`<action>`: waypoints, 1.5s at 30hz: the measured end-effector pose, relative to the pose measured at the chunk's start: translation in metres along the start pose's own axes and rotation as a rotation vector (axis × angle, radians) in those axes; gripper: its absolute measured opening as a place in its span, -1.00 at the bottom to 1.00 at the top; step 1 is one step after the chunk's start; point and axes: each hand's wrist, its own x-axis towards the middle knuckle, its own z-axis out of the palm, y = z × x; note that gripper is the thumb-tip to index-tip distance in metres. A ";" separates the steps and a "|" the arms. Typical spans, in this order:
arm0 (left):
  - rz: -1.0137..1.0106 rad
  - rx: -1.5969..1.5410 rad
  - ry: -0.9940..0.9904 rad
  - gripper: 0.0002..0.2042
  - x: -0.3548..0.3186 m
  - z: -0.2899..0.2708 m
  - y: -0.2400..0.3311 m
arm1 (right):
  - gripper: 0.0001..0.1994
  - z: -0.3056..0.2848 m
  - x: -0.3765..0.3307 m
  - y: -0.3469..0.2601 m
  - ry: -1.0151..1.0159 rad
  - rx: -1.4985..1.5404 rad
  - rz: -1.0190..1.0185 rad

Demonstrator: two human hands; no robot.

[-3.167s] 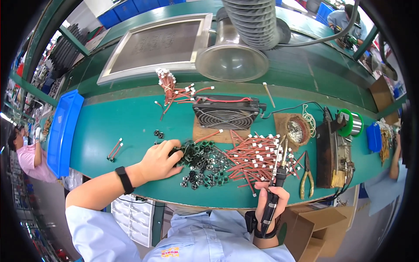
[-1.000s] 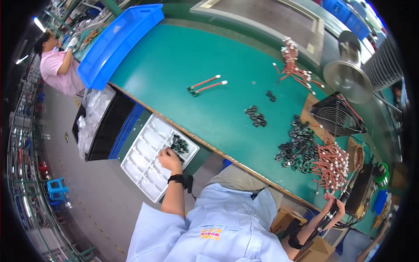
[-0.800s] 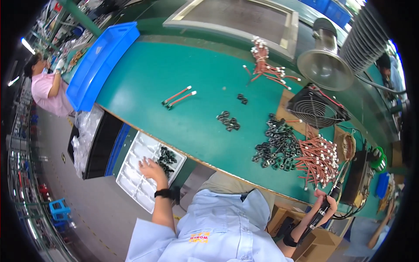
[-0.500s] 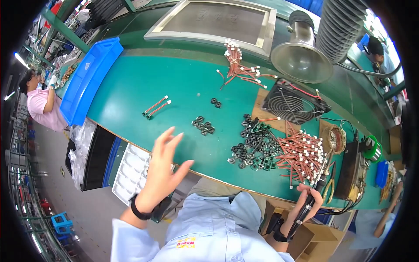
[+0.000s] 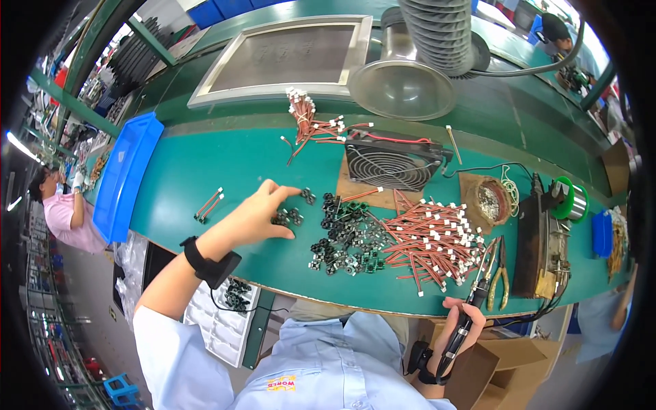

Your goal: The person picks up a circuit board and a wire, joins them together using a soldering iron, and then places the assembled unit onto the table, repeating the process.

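Head view has the left hand (image 5: pixel 251 216) spread, a few small black parts (image 5: pixel 292 216) between its thumb and fingers, right hand (image 5: pixel 471 317) wrapped round a soldering iron (image 5: pixel 478 295), so I'd pinch lightly and keep the iron well clear.

Bare green tabletop (image 5: pixel 174 160) lay open between the blue tray (image 5: pixel 125 181) and the left hand (image 5: pixel 254 216), broken by two wired parts (image 5: pixel 212 208). Rightward, the pile of black parts (image 5: pixel 348 236) and heaped red wires (image 5: pixel 434 239) blocked a low pass, the upright fan (image 5: pixel 393 165) standing behind them. Pliers (image 5: pixel 503 265) and a dark box (image 5: pixel 530 253) crowded the outer side of the right hand (image 5: pixel 473 317).
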 end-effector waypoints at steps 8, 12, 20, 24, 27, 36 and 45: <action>0.084 -0.207 -0.149 -0.38 -0.005 0.012 0.042 | -0.80 0.001 0.005 -0.003 -0.014 -0.011 -0.020; 0.108 -0.130 0.102 -0.54 0.007 0.010 0.050 | -0.80 0.002 0.003 -0.006 -0.036 -0.019 -0.029; -0.054 -0.180 -0.020 -0.77 0.033 0.022 0.071 | -0.81 0.002 0.002 -0.011 -0.069 -0.028 -0.053; -0.002 -0.198 0.019 -0.80 0.037 0.022 0.068 | -0.81 0.002 0.002 -0.012 -0.075 -0.027 -0.048; 0.105 -0.124 0.135 -0.82 0.037 0.017 0.069 | -0.80 0.002 0.002 -0.014 -0.070 -0.036 -0.030; 0.030 -0.792 -0.157 -0.82 -0.059 0.033 0.085 | -0.76 0.033 0.015 -0.022 -0.093 -0.132 -0.049; 0.024 -1.058 -0.101 -0.83 -0.048 0.086 0.077 | -0.70 0.077 0.039 -0.027 -0.153 -0.569 -0.308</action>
